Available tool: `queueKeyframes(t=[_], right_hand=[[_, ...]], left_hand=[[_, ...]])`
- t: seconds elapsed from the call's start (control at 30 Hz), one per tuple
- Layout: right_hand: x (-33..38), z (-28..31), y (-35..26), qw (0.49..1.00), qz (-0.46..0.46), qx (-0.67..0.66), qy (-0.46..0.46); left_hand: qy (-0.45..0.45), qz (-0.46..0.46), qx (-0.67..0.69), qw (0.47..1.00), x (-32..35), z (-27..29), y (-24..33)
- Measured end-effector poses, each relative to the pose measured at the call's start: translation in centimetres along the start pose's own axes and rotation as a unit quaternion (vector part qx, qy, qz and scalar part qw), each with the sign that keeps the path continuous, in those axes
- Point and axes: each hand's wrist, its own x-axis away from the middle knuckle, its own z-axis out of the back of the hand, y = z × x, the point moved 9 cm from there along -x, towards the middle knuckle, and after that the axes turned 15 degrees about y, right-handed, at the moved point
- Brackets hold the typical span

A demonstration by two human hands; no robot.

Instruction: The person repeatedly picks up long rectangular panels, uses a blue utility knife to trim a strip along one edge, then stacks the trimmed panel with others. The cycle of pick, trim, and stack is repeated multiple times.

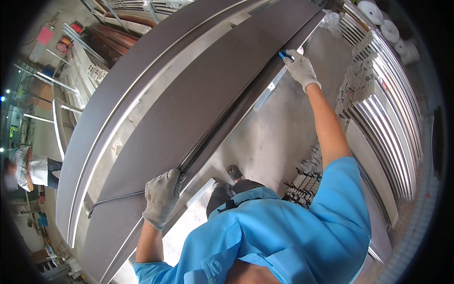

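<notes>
A long grey-brown panel [189,109] lies across in front of me, with a dark groove [222,123] running along its near edge. My left hand [162,196], in a grey work glove, is closed at the near-left part of this groove. A thin dark flexible strip [118,196] comes out of that fist and trails left across the panel, bending over its far edge. Farther along to the right, my gloved right hand [301,68] grips a small blue-and-black tool [285,55] at the groove. The tool's working end is mostly hidden.
Behind it lies a second long panel [106,113]. Light metal support bars [269,90] show beneath. Stacked pale profiles [378,128] and black-tipped pieces [305,182] stand at right, with white rolls [388,31] at the upper right. Another person [35,168] is at far left.
</notes>
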Motion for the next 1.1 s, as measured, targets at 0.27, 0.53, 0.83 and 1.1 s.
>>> queueKeyframes(t=[0.27, 0.53, 0.83, 1.1], right_hand=[[1.5, 0.6, -1.7, 0.999, -0.002, 0.019, 0.042], [13.6, 0.0, -8.6, 0.998, 0.061, 0.0, 0.028], [31.7, -1.0, -18.9, 0.993, 0.064, -0.096, -0.035], [31.0, 0.1, -19.1, 0.996, 0.066, -0.047, -0.022]], left_hand=[[-0.038, -0.02, 0.049, 0.998, 0.6, -1.2, -0.9], [-0.04, -0.071, 0.054, 0.995, 1.4, -2.6, -1.6], [-0.013, -0.09, 0.079, 0.993, 0.4, -2.0, -1.2], [-0.003, 0.06, 0.098, 0.993, 16.6, 11.3, -12.6]])
